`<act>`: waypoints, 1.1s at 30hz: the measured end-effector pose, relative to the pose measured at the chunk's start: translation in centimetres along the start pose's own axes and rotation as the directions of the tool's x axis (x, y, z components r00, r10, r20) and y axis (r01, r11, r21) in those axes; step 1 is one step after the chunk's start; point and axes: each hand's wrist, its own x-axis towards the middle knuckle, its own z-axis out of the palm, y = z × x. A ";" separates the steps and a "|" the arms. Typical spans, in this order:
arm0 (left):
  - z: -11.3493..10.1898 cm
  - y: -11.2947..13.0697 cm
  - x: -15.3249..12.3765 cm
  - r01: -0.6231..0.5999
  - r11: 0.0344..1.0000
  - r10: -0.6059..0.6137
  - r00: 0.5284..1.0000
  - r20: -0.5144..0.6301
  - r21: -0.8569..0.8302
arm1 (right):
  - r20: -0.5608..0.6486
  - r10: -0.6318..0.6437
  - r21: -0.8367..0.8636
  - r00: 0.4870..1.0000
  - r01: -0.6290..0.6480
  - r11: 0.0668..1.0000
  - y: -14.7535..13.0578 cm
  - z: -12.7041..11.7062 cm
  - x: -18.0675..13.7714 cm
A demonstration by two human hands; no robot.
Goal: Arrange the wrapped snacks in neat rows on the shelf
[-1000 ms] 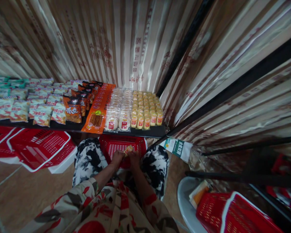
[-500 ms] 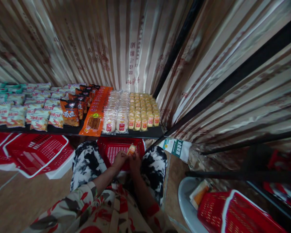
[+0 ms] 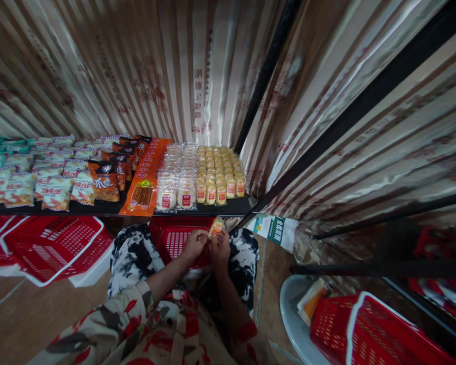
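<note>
My left hand (image 3: 193, 245) and my right hand (image 3: 221, 247) meet over a red basket (image 3: 175, 236) between my knees. Both pinch a small yellow snack packet (image 3: 216, 227), held just below the front edge of the black shelf (image 3: 228, 208). On that shelf, right above my hands, lie rows of the same yellow packets (image 3: 219, 170) beside clear-wrapped white cakes (image 3: 177, 175). My knees in black-and-white trousers flank the basket.
A long orange packet (image 3: 146, 177), dark orange bags (image 3: 105, 181) and pale snack bags (image 3: 34, 172) fill the shelf leftward. Red baskets (image 3: 49, 243) sit on the floor at left, another red basket (image 3: 368, 329) on a white stool (image 3: 289, 314) at right. Striped curtains hang behind.
Both hands have risen with the yellow packet from low over the basket up toward the shelf's front edge and slightly right. The view has tilted a little.
</note>
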 end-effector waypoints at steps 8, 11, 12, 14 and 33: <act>1.4 1.6 0.4 -0.019 1.000 0.020 0.997 0.071 -0.014 | -0.029 -0.032 -0.102 0.999 0.029 0.994 -1.6 -1.1 0.9; 2.0 2.1 0.6 -0.005 1.000 0.007 0.996 0.084 -0.029 | -0.030 -0.054 -0.117 0.998 0.050 0.992 -1.7 -1.5 1.7; 2.3 2.3 0.6 0.002 0.999 0.002 0.996 0.090 -0.037 | -0.026 -0.062 -0.114 0.998 0.058 0.992 -1.7 -1.6 2.0; 2.8 2.8 0.8 0.014 0.998 -0.008 0.994 0.105 -0.056 | -0.026 -0.068 -0.102 0.997 0.065 0.993 -1.8 -1.8 2.8; 5.1 5.7 3.8 -0.128 0.992 0.125 0.985 0.121 0.019 | -0.141 -0.286 -0.318 0.948 0.230 0.920 -3.7 -3.1 8.3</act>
